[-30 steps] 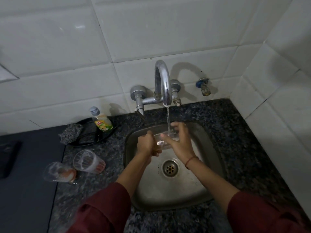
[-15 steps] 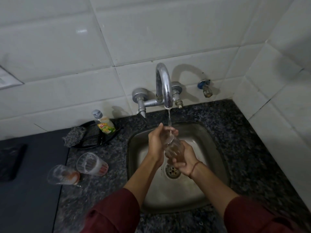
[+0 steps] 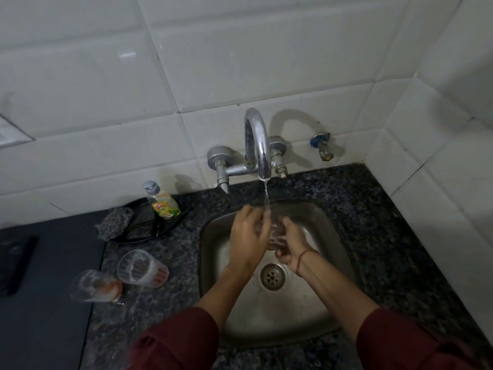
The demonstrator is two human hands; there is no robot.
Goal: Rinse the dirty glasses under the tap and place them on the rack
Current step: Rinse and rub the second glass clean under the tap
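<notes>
Since the frame one second earlier, the held glass [image 3: 277, 232] has been brought from a crosswise position between the hands to a more upright one, and the right hand [image 3: 290, 245] has been lowered to its base. Over the last half second the arrangement has changed little.

Head view:
- The held glass is located at centre frame, above the sink [image 3: 213, 236], directly under the tap [image 3: 257, 140]. The water stream [image 3: 266, 194] is running and meets the glass at its upper edge.
- The left hand [image 3: 248, 236] is seen from the back. Its fingers are curled over the upper part of the glass; motion blur hides the fingertips.
- The fingers of the right hand are curled round the lower part of the glass. A red thread [image 3: 304, 259] is worn at that wrist.
- Two further dirty glasses are placed on the granite counter [image 3: 386, 222], left of the sink: a ribbed glass [image 3: 142, 268] and, just beside it toward the lower left, a stained glass [image 3: 97, 285]. Whether they stand or lie cannot be told.
- Above them, a soap bottle [image 3: 162, 201] and a scrubber [image 3: 114, 222] are set on a black tray [image 3: 145, 233] against the tiled wall.
- A small valve [image 3: 322, 146] is fitted to the wall right of the tap.
- Maroon sleeves [image 3: 176, 343] occupy the lower edge.
</notes>
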